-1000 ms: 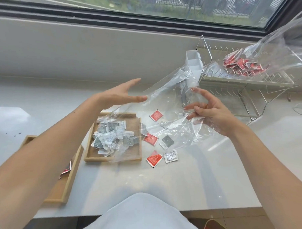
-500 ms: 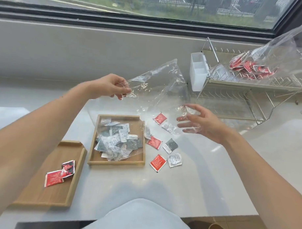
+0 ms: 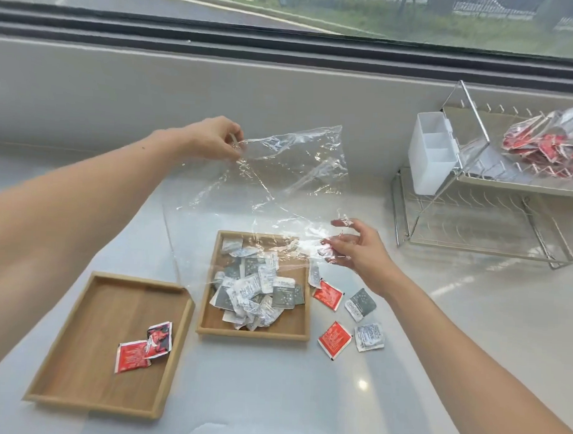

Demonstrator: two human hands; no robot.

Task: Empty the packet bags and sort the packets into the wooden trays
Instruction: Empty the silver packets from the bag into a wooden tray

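An empty clear plastic bag (image 3: pixel 280 184) hangs spread above the counter. My left hand (image 3: pixel 213 139) pinches its upper left corner. My right hand (image 3: pixel 352 245) touches the bag's lower right edge with fingers loosely curled on the film. Under the bag, the right wooden tray (image 3: pixel 210 324) holds a pile of several grey and white packets (image 3: pixel 256 293). The left wooden tray (image 3: pixel 89 339) holds two red packets (image 3: pixel 141 349). Loose on the counter right of the trays lie two red packets (image 3: pixel 334 339), a grey one (image 3: pixel 360 303) and a white one (image 3: pixel 369 336).
A metal dish rack (image 3: pixel 480 204) stands at the right with a white plastic caddy (image 3: pixel 432 150) hooked on it. A second clear bag full of red packets (image 3: pixel 547 144) rests on its upper shelf. A window sill runs along the back.
The head camera has tilted down and left, so the whole left tray shows. My left hand went from flat and open to pinching the bag's corner. The bag now hangs empty.
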